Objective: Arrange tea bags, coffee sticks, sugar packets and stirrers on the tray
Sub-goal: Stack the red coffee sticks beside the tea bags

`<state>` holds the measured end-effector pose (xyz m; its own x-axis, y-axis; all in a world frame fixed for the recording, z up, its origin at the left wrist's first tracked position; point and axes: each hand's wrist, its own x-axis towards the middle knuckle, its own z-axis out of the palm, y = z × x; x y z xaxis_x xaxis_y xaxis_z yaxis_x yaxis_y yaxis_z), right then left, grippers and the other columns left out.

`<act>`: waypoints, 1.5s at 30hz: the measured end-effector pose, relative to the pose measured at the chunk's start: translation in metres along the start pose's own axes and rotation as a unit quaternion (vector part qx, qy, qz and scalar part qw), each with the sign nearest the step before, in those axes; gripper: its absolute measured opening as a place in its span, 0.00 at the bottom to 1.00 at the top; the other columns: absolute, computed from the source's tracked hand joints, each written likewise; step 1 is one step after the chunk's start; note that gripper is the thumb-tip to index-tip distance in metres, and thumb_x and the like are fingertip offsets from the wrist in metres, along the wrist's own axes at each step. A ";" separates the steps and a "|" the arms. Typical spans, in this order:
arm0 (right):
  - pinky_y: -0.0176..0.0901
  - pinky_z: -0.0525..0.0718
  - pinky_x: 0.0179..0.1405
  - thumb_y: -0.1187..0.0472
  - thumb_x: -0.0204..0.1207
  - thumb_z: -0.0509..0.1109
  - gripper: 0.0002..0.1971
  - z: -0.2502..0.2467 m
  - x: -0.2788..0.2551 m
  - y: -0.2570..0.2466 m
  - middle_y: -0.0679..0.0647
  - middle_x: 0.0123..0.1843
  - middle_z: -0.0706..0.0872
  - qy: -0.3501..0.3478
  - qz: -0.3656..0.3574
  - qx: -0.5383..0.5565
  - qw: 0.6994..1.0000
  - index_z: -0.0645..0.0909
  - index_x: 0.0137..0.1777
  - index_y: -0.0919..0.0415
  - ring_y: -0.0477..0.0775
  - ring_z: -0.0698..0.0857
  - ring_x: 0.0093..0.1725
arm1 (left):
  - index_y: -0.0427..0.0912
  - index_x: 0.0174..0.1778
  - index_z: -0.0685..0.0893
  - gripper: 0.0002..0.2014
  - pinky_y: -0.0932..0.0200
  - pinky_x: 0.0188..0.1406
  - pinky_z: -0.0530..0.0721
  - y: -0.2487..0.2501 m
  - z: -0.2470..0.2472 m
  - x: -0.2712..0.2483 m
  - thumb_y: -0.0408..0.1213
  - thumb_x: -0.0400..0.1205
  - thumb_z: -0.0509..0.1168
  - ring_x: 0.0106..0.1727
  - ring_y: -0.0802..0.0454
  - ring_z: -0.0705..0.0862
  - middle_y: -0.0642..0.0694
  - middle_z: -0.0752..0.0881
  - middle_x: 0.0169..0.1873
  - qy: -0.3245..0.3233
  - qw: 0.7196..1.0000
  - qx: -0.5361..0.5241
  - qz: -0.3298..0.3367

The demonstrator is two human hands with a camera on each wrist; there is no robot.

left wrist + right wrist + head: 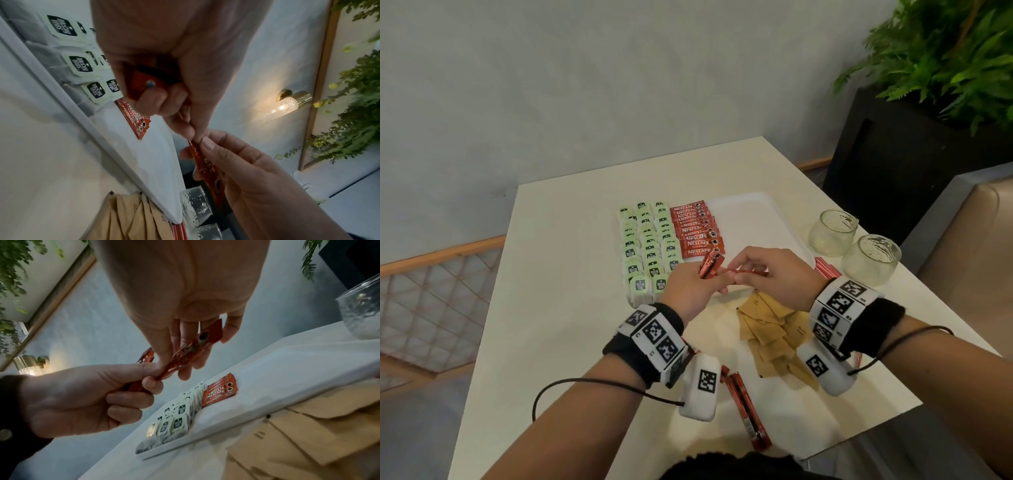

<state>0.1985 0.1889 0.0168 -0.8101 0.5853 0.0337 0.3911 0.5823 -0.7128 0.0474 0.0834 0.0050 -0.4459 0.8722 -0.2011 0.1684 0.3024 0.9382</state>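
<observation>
Here the left hand (690,289) is clutching a small bundle of red coffee sticks (709,265) in its curled fingers (158,100), while the right hand (774,274) is pinching a single coffee stick (746,273) between thumb and fingertips (186,369), the stick's other end touching the left hand's thumb. Both hands are hovering over the near edge of the white tray (753,212), which is sitting on the tabletop (565,274). On the tray, green-tagged tea bags (649,240) are lying in rows at the left, with a row of overlapped coffee sticks (697,229) just beside them; the tray's right part is bare.

The stick looks very light, thin and limp, with a glossy wrapper that is probably sliding easily against its neighbours. Pinching it near one end seems enough, though a mid-length pinch would likely keep it flatter when it is laid down.

Brown sugar packets (770,329) are lying loose on the tabletop near the right wrist, more red sticks (748,411) are lying nearer the body, and two glass jars (851,245) are standing to the right of the tray.
</observation>
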 end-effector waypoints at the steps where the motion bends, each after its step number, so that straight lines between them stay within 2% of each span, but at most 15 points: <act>1: 0.42 0.84 0.50 0.52 0.78 0.72 0.07 0.000 0.005 0.000 0.44 0.41 0.90 -0.004 0.005 -0.004 1.000 0.86 0.53 0.49 0.43 0.87 0.44 | 0.46 0.38 0.89 0.06 0.65 0.25 0.69 -0.001 -0.001 0.001 0.43 0.79 0.74 0.18 0.67 0.73 0.52 0.87 0.28 0.005 1.000 0.005 0.006; 4: 0.42 0.84 0.41 0.49 0.76 0.74 0.08 -0.004 0.017 0.002 0.46 0.34 0.89 -0.024 0.041 -0.008 0.999 0.87 0.46 0.52 0.42 0.85 0.34 | 0.42 0.42 0.91 0.08 0.62 0.28 0.70 -0.006 -0.006 0.006 0.43 0.79 0.73 0.20 0.66 0.74 0.52 0.87 0.28 0.033 0.999 -0.002 0.007; 7: 0.36 0.80 0.34 0.48 0.74 0.75 0.10 -0.011 0.027 0.010 0.47 0.31 0.88 -0.007 0.098 0.025 0.995 0.86 0.42 0.54 0.43 0.81 0.29 | 0.40 0.39 0.91 0.09 0.58 0.33 0.73 -0.008 -0.013 0.013 0.43 0.78 0.74 0.23 0.58 0.74 0.49 0.87 0.29 0.065 0.998 -0.020 -0.007; 10: 0.37 0.81 0.39 0.53 0.75 0.76 0.10 -0.016 0.036 0.020 0.51 0.34 0.91 0.033 0.133 0.118 0.983 0.87 0.44 0.60 0.44 0.81 0.28 | 0.44 0.38 0.88 0.06 0.63 0.21 0.73 -0.008 -0.020 0.020 0.40 0.80 0.73 0.20 0.59 0.72 0.49 0.86 0.29 0.072 0.996 -0.048 -0.031; 12: 0.39 0.82 0.42 0.59 0.76 0.75 0.08 -0.016 0.043 0.027 0.53 0.36 0.91 0.035 0.147 0.161 0.975 0.88 0.45 0.65 0.46 0.83 0.30 | 0.40 0.40 0.87 0.07 0.65 0.18 0.71 -0.009 -0.026 0.025 0.39 0.81 0.72 0.18 0.60 0.71 0.48 0.85 0.29 0.069 0.995 -0.050 -0.045; 16: 0.45 0.84 0.44 0.58 0.77 0.74 0.09 -0.007 0.058 0.038 0.57 0.42 0.92 0.014 0.192 0.193 0.962 0.88 0.48 0.65 0.50 0.86 0.34 | 0.30 0.47 0.87 0.12 0.62 0.23 0.72 -0.015 -0.041 0.039 0.39 0.82 0.70 0.21 0.56 0.72 0.49 0.82 0.26 0.076 0.996 -0.016 -0.053; 19: 0.47 0.86 0.49 0.51 0.77 0.73 0.13 0.000 0.069 0.035 0.55 0.45 0.93 0.011 0.213 0.257 0.943 0.88 0.52 0.61 0.50 0.88 0.37 | 0.29 0.47 0.87 0.12 0.64 0.24 0.71 -0.015 -0.046 0.046 0.38 0.81 0.70 0.19 0.60 0.72 0.50 0.82 0.25 0.066 0.997 0.009 -0.046; 21: 0.47 0.87 0.49 0.53 0.77 0.74 0.11 0.003 0.074 0.031 0.55 0.43 0.93 -0.002 0.197 0.274 0.941 0.88 0.50 0.61 0.50 0.87 0.37 | 0.30 0.46 0.87 0.12 0.67 0.21 0.71 -0.014 -0.047 0.050 0.38 0.82 0.70 0.17 0.63 0.72 0.51 0.82 0.25 0.058 0.997 0.018 -0.045; 24: 0.45 0.88 0.45 0.60 0.76 0.75 0.05 0.005 0.080 0.035 0.55 0.39 0.91 -0.007 0.183 0.256 0.949 0.89 0.45 0.62 0.49 0.87 0.34 | 0.33 0.43 0.86 0.11 0.69 0.20 0.71 -0.013 -0.049 0.055 0.39 0.82 0.69 0.18 0.62 0.73 0.50 0.82 0.26 0.037 0.998 0.029 -0.046; 29: 0.43 0.89 0.42 0.61 0.76 0.75 0.05 0.010 0.088 0.055 0.54 0.35 0.91 -0.054 0.252 0.121 0.959 0.89 0.41 0.61 0.48 0.86 0.31 | 0.44 0.37 0.80 0.11 0.55 0.34 0.74 -0.005 -0.058 0.068 0.42 0.85 0.63 0.27 0.54 0.73 0.47 0.83 0.33 0.061 0.996 0.013 -0.057; 32: 0.45 0.90 0.41 0.62 0.74 0.77 0.05 0.020 0.098 0.062 0.60 0.37 0.91 -0.041 0.283 0.102 0.953 0.90 0.41 0.63 0.51 0.85 0.31 | 0.41 0.48 0.80 0.09 0.58 0.31 0.76 -0.003 -0.063 0.074 0.39 0.88 0.57 0.28 0.54 0.74 0.46 0.83 0.39 0.079 0.992 -0.048 -0.084; 35: 0.41 0.88 0.35 0.61 0.73 0.78 0.06 0.026 0.111 0.060 0.57 0.35 0.90 -0.012 0.291 0.089 0.953 0.89 0.41 0.64 0.51 0.85 0.31 | 0.39 0.58 0.79 0.09 0.64 0.30 0.83 0.001 -0.067 0.073 0.35 0.89 0.54 0.32 0.52 0.82 0.45 0.85 0.40 0.077 0.989 -0.084 -0.093; 39: 0.40 0.88 0.35 0.58 0.71 0.80 0.09 0.028 0.121 0.057 0.57 0.34 0.90 -0.005 0.298 0.061 0.953 0.85 0.33 0.59 0.53 0.86 0.31 | 0.37 0.59 0.81 0.10 0.46 0.49 0.91 0.003 -0.072 0.069 0.37 0.90 0.56 0.39 0.45 0.90 0.41 0.88 0.41 0.052 0.986 -0.128 -0.090; 42: 0.40 0.87 0.34 0.59 0.70 0.81 0.09 0.027 0.126 0.057 0.58 0.34 0.90 0.003 0.305 0.069 0.950 0.84 0.34 0.60 0.52 0.86 0.30 | 0.39 0.60 0.81 0.11 0.46 0.40 0.91 0.004 -0.078 0.065 0.40 0.89 0.58 0.32 0.45 0.89 0.41 0.89 0.40 0.042 0.986 -0.128 -0.097; 45: 0.40 0.87 0.32 0.60 0.70 0.81 0.09 0.026 0.132 0.056 0.58 0.35 0.90 0.008 0.307 0.073 0.949 0.84 0.35 0.60 0.51 0.85 0.30 | 0.41 0.58 0.82 0.10 0.57 0.22 0.85 0.002 -0.082 0.062 0.42 0.89 0.59 0.23 0.49 0.82 0.44 0.89 0.34 0.044 0.989 -0.105 -0.094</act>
<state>0.1014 0.2839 -0.0367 -0.4419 0.7979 -0.4100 0.7214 0.0444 -0.6911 -0.0525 0.1068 0.0174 -0.5276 0.7687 -0.3614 -0.1070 0.3620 0.9260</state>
